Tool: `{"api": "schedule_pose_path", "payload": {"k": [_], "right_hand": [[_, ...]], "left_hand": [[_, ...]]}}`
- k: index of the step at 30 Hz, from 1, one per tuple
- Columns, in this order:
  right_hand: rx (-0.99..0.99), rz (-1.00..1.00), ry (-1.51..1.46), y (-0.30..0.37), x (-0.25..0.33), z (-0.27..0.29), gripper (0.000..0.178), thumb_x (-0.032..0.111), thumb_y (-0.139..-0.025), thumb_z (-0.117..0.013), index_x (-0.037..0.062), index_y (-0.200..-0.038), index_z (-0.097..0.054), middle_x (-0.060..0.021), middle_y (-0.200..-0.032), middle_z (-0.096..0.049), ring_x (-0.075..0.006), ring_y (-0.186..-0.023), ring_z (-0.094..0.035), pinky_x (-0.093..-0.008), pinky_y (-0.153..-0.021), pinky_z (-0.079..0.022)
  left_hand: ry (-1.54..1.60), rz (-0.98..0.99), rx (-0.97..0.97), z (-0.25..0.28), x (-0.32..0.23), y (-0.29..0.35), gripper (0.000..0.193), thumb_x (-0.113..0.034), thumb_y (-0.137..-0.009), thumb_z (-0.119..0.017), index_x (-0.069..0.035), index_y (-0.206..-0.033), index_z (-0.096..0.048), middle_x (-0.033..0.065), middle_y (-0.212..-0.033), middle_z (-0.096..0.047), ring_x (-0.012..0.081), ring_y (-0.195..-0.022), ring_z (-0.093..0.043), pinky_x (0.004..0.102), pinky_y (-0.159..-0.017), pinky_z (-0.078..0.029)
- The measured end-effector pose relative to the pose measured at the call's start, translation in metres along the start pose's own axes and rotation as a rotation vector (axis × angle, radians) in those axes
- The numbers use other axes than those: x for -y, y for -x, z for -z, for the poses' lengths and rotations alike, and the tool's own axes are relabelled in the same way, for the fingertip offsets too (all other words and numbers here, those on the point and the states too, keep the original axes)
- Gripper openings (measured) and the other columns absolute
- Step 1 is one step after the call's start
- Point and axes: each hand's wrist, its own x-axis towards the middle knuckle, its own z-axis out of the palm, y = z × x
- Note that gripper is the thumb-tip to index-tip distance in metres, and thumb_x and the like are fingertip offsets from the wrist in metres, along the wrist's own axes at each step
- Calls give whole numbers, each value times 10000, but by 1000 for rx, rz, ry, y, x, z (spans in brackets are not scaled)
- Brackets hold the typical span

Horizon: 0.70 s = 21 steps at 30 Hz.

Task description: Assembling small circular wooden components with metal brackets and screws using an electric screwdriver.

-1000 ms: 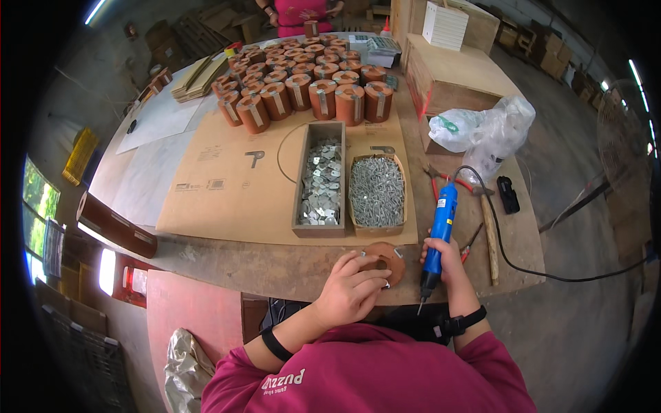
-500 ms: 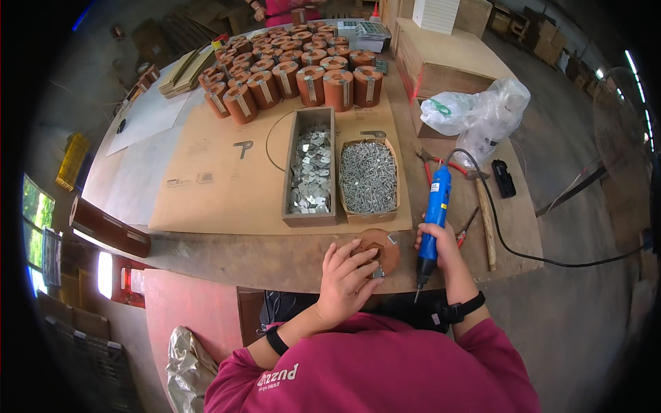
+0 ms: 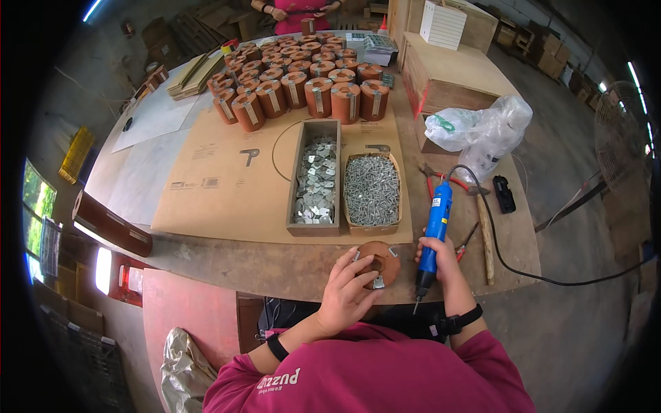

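My left hand [image 3: 345, 289] rests on a brown round cylinder [image 3: 387, 267] at the table's near edge, its fingers curled over the top by the central hole. Small metal plates sit around the cylinder's rim, one by my fingertips. In my right hand [image 3: 443, 258] is a blue electric screwdriver [image 3: 438, 215], bit pointing down, just right of the cylinder and apart from it. Beyond them stand a long wooden box [image 3: 293, 206] of small metal plates [image 3: 317, 186] and a cardboard box [image 3: 374, 230] of screws [image 3: 372, 191].
Many brown cylinders [image 3: 319, 96] stand on the far table. Red-handled pliers [image 3: 441, 177], a wooden stick [image 3: 486, 241], a black object [image 3: 504, 195] and plastic bags [image 3: 482, 131] lie right, beside the screwdriver's cord [image 3: 537, 265]. Another person [image 3: 299, 15] stands at the far end.
The view has shifted slightly, showing more of the person at the far end. The cylinder appears turned a little under my left fingers. My right hand keeps the screwdriver beside it.
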Motion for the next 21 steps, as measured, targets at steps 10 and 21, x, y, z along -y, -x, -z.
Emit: {"api": "schedule_pose_path", "payload": {"k": [10, 21], "right_hand": [[12, 18, -11, -1, 0, -1, 426, 108, -680, -637, 36, -1047, -433, -84, -713, -531, -177, -576, -550, -318, -513, -485], [22, 19, 2, -2, -2, 1, 416, 106, -695, -606, 41, -1062, -420, -85, -669, -522, -182, -557, -535, -321, -508, -464]], "left_hand": [[-29, -23, 15, -1, 4, 1, 391, -95, -583, -744, -50, -943, -597, 116, -1129, -531, 368, -1151, -396, 430, -918, -363], [-19, 97, -132, 36, 43, -103, 259, -134, -738, -587, -39, -976, -551, 138, -981, -583, 292, -918, -542, 385, -798, -413]]}}
